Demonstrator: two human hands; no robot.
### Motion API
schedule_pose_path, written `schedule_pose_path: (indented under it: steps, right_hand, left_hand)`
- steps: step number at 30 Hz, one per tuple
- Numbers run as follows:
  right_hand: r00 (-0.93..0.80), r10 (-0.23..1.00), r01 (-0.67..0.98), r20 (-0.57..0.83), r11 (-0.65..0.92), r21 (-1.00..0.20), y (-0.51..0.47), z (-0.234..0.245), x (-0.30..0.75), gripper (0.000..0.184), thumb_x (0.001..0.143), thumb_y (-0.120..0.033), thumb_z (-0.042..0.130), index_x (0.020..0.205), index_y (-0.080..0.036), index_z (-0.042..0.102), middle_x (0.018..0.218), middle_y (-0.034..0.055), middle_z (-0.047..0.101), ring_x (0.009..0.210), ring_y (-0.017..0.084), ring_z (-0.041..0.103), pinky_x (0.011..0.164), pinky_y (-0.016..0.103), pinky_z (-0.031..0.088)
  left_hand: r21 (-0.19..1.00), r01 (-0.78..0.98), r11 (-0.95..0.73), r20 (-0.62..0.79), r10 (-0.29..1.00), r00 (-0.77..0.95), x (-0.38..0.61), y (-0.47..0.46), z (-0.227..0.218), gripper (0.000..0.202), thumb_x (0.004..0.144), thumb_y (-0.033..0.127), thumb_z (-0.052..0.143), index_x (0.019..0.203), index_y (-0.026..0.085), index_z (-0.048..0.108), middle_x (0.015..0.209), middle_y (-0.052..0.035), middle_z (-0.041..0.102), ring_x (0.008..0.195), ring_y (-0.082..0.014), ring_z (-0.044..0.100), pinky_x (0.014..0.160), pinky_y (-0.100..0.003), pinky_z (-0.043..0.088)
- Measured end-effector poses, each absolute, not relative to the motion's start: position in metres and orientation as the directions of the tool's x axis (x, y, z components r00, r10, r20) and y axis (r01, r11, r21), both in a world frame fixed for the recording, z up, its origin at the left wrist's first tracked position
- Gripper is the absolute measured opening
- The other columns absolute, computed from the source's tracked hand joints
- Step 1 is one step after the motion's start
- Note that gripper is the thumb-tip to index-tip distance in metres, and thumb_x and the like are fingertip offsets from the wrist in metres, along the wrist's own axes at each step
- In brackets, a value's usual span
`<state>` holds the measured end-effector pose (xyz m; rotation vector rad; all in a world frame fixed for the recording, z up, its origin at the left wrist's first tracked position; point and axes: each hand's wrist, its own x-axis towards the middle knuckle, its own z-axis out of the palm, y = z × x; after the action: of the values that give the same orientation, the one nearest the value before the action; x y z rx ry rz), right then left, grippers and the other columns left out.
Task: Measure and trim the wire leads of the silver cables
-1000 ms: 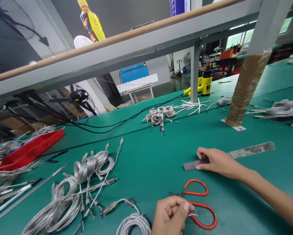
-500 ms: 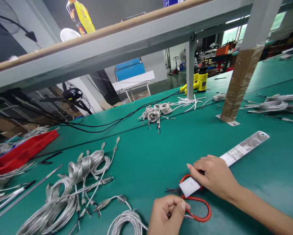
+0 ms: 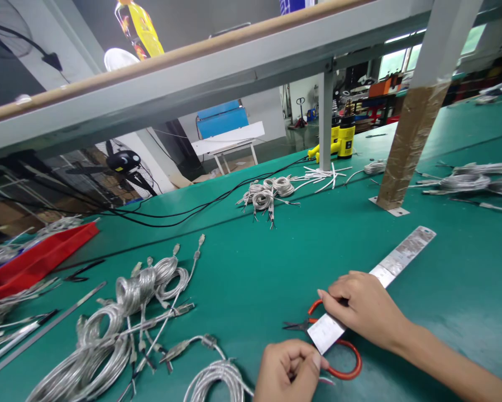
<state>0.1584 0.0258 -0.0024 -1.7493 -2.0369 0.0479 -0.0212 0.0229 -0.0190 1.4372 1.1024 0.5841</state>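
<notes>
My right hand [image 3: 366,310] grips a long metal ruler [image 3: 395,261] near its lower end and holds it slanted over the red-handled scissors [image 3: 338,357] on the green table [image 3: 251,268]. At the bottom edge my left hand [image 3: 290,371] is closed in a pinch on the end of a thin wire that leads to a coiled silver cable [image 3: 217,379]. The ruler's near end lies just above my left hand's fingers.
Several silver cable coils [image 3: 125,312] lie at the left, with a red tray [image 3: 37,259] behind them. More coils [image 3: 267,195] and white ties sit mid-table. A taped post [image 3: 405,151], a yellow tool [image 3: 343,139] and black cords [image 3: 192,209] stand farther back.
My right hand has drawn the ruler off the table and toward me, over the scissors. The left hand has stayed pinched on the wire.
</notes>
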Motion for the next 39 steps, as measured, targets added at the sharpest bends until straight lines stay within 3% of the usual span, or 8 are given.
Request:
schedule_pose_path:
  steps: [12,19,26,32,39]
  right_hand:
    - [-0.007,0.966,0.923,0.258,0.105,-0.37,0.027,-0.009,0.157,0.046,0.081,-0.029,0.043,0.037,-0.016,0.044,0.036,-0.0032,0.04,0.038,0.008,0.028,0.046,0.027,0.014]
    - [-0.034,0.958,0.93,0.284,0.134,-0.341,0.027,-0.008,0.156,0.045,0.083,-0.03,0.042,0.04,-0.016,0.044,0.039,-0.0041,0.042,0.04,0.008,0.03,0.05,0.026,0.019]
    - [-0.088,0.931,0.929,0.355,0.206,-0.308,0.024,-0.004,0.157,0.044,0.085,-0.029,0.039,0.045,-0.017,0.053,0.043,-0.0024,0.051,0.044,0.009,0.042,0.055,0.027,0.021]
    - [-0.079,0.92,0.922,0.383,0.214,-0.323,0.024,-0.005,0.157,0.043,0.083,-0.028,0.042,0.043,-0.017,0.052,0.041,-0.003,0.051,0.042,0.009,0.042,0.054,0.026,0.021]
    - [0.006,0.909,0.94,0.417,0.137,-0.312,0.039,-0.023,0.174,0.048,0.088,-0.035,0.037,0.045,-0.017,0.048,0.044,-0.0032,0.052,0.043,0.009,0.043,0.057,0.026,0.025]
  left_hand:
    - [0.932,0.331,0.147,-0.289,0.853,0.435,-0.02,0.024,-0.014,0.021,0.066,0.025,0.057,0.056,0.009,0.066,0.038,0.0054,0.035,0.036,-0.0047,0.018,0.038,-0.02,0.012]
    - [0.93,0.335,0.152,-0.294,0.854,0.429,-0.019,0.022,-0.011,0.02,0.065,0.019,0.053,0.055,0.008,0.066,0.037,0.006,0.033,0.035,-0.0046,0.017,0.038,-0.02,0.012]
    - [0.929,0.349,0.123,-0.278,0.855,0.437,-0.019,0.022,-0.014,0.022,0.064,0.021,0.052,0.057,0.006,0.066,0.038,0.0045,0.034,0.035,-0.0047,0.02,0.038,-0.02,0.012]
    - [0.925,0.365,0.103,-0.27,0.854,0.444,-0.019,0.022,-0.015,0.024,0.065,0.023,0.051,0.058,0.005,0.065,0.038,0.0046,0.034,0.035,-0.0046,0.019,0.038,-0.02,0.011]
    - [0.959,0.275,0.064,-0.176,0.897,0.406,-0.018,0.02,-0.023,0.039,0.07,0.044,0.056,0.062,0.006,0.064,0.04,0.0066,0.029,0.038,-0.005,0.018,0.04,-0.02,0.01]
